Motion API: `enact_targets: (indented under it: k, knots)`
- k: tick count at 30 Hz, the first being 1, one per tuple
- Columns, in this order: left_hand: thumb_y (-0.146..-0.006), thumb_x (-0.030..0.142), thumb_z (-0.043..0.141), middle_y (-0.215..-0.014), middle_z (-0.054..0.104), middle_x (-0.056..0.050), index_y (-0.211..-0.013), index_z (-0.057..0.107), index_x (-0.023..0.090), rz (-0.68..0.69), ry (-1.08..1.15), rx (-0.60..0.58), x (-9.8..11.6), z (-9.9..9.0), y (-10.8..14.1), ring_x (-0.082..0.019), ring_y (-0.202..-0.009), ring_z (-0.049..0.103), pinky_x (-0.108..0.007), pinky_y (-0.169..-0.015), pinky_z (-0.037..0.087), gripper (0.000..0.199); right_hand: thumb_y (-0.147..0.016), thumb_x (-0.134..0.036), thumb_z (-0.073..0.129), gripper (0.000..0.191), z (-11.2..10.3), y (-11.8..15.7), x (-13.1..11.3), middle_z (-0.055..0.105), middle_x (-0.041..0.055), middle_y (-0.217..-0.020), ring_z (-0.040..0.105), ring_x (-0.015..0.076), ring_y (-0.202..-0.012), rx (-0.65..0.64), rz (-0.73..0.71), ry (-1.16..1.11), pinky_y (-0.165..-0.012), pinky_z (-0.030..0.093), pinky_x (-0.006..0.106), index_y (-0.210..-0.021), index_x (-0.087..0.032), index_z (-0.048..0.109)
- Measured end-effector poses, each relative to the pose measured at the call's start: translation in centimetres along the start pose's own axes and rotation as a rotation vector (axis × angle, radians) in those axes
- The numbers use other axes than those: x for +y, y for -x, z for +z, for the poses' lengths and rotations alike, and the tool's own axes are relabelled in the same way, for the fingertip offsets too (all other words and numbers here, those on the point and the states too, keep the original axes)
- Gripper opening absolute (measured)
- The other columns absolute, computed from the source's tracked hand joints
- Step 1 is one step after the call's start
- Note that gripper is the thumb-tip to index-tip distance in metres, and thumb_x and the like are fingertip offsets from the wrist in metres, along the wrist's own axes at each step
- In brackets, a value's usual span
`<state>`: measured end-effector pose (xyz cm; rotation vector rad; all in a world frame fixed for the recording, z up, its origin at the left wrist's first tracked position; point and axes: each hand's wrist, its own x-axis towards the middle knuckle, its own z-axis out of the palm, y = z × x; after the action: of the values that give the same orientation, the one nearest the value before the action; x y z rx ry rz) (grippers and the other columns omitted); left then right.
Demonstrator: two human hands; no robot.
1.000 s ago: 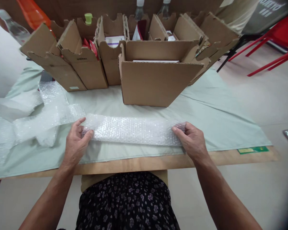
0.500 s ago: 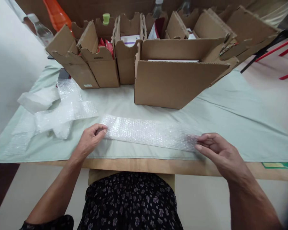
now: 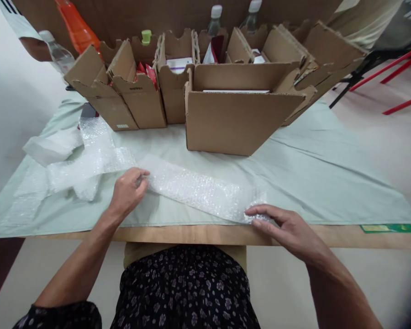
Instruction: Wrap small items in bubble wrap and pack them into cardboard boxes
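A long strip of bubble wrap (image 3: 198,189) stretches between my hands, slanting down to the right above the cloth-covered table (image 3: 315,183). My left hand (image 3: 129,189) pinches its left end between thumb and fingers. At the other end, my right hand (image 3: 282,226) has thumb and fingers closed on the lower right corner, where the wrap looks folded or bunched. To the left of my left hand lies a loose pile of more bubble wrap pieces (image 3: 78,167), overlapping one another.
Cardboard boxes (image 3: 236,121) with cut-out tops stand in a row at the back, several holding packets. Behind them are clear bottles (image 3: 215,23) and an orange bottle (image 3: 77,27). A green card (image 3: 387,228) lies at the front edge. A person's arm (image 3: 36,49) shows at upper left.
My right hand has moved left and down with its end of the strip, which now slants more. The left hand stays near its place, still gripping the other end.
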<state>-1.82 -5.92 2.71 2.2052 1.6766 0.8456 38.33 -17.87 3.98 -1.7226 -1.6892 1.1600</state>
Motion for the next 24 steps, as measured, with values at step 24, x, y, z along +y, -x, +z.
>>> enact_targets:
  k: [24]
  knots:
    - [-0.097, 0.023, 0.057, -0.109, 0.078, -0.009, -0.113, 0.074, 0.020, 0.309, 0.329, -0.314, 3.6, 2.5, 0.9, -0.024, -0.105, 0.071, -0.044, -0.097, 0.056, 0.024, -0.086, -0.037, 0.072, 0.082, 15.1, 2.3, -5.8, 0.067, 0.0119, -0.131, 0.064, 0.0226, -0.101, -0.432, 0.038, -0.517, -0.083, 0.056, 0.038, -0.163, -0.030, 0.043]
